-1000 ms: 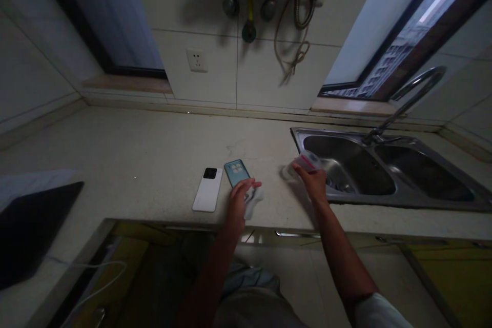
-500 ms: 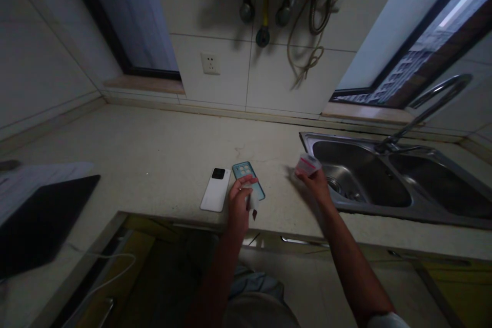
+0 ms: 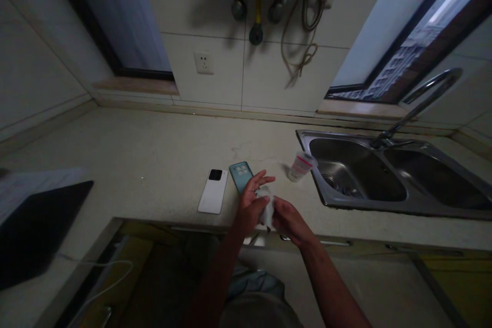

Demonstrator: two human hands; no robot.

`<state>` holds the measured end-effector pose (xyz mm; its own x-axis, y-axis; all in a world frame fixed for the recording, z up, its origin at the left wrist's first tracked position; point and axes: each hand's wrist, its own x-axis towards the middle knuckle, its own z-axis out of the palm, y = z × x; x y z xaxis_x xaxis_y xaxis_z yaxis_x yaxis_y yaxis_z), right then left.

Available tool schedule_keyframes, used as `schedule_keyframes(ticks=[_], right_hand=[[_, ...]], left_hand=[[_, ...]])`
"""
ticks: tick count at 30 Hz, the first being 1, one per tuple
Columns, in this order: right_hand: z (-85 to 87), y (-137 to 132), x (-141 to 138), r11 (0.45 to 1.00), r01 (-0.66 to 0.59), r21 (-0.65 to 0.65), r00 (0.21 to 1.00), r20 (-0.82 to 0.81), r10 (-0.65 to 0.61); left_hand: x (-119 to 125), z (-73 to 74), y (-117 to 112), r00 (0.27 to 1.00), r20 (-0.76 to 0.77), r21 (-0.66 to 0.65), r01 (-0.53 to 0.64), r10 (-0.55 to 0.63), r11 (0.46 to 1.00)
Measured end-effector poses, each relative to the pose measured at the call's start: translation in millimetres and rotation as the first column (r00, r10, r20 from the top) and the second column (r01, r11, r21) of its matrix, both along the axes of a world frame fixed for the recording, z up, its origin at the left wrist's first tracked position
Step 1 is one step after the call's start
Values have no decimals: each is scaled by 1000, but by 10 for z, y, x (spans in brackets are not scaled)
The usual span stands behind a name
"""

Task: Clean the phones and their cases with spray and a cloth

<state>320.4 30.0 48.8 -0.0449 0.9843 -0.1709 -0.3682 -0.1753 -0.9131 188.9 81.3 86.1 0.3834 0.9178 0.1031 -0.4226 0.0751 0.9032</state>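
Observation:
Over the counter's front edge, my left hand (image 3: 251, 205) pinches a crumpled white tissue (image 3: 267, 209) under its thumb, with its other fingers stretched out. A small dark bit shows at the tissue's lower end. My right hand (image 3: 290, 220) has its fingers curled at the tissue's right edge, seemingly gripping it. Partly behind my left hand lies a teal phone case (image 3: 240, 175). To its left, a white phone (image 3: 212, 192) rests with its black camera block upward. A clear plastic cup (image 3: 300, 168) with red markings stands beside the sink.
A double steel sink (image 3: 325, 200) with a curved tap (image 3: 423, 105) is set into the counter at right. On the left lie a black flat object (image 3: 44, 230) and papers (image 3: 42, 184), with a white cable (image 3: 111, 264) hanging below. Pipes and a socket (image 3: 203, 63) are on the wall.
My right hand has let go of the plastic cup, leaving it standing by the sink, and has moved left to the tissue. My left hand has shifted slightly right with the tissue.

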Motion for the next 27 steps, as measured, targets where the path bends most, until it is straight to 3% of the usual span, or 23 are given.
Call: schedule_keyframes(ticks=[2,4,6,7,9,10,11,12,13,16,19,23,27], right_hand=[[3,32,4,999,-27,-44,997,-76,24],[24,59,33,998,40,-54,995,-86,-45],[54,73,82,988,142,-52,986,-84,-146],[70,76,113,981,185,-54,978,-82,-189],[100,77,185,963,263,-55,960,-85,-267],[113,76,223,954,294,-56,950,-89,-298],[126,75,259,945,321,-55,941,-95,-325],[137,74,292,937,346,-52,931,-102,-350],[147,72,320,929,367,-47,923,-107,-370],[162,60,378,914,405,-20,910,-88,-405],[152,40,401,907,421,9,906,-41,-421],[110,30,410,901,432,-29,898,-70,-433],[81,41,431,892,449,-49,888,-88,-451]], left_hand=[[-86,-38,-18,990,-138,24,5,-2,1000],[-228,-84,6,947,-320,49,-17,32,999],[-412,-127,85,822,-547,138,-101,161,985],[-511,-143,143,708,-651,227,-161,273,960],[-701,-166,279,336,-781,451,-280,527,847],[-782,-172,349,152,-805,530,-252,574,810],[-848,-176,414,10,-824,555,-192,567,809],[-897,-177,473,-75,-847,532,-138,526,836],[-929,-176,524,-115,-873,485,-85,475,871],[-951,-159,637,-159,-916,376,-24,368,926],[-941,-130,718,-144,-955,270,-61,259,961],[-989,-132,805,4,-987,155,-176,158,972],[-1120,-185,848,198,-952,168,-305,235,937]])
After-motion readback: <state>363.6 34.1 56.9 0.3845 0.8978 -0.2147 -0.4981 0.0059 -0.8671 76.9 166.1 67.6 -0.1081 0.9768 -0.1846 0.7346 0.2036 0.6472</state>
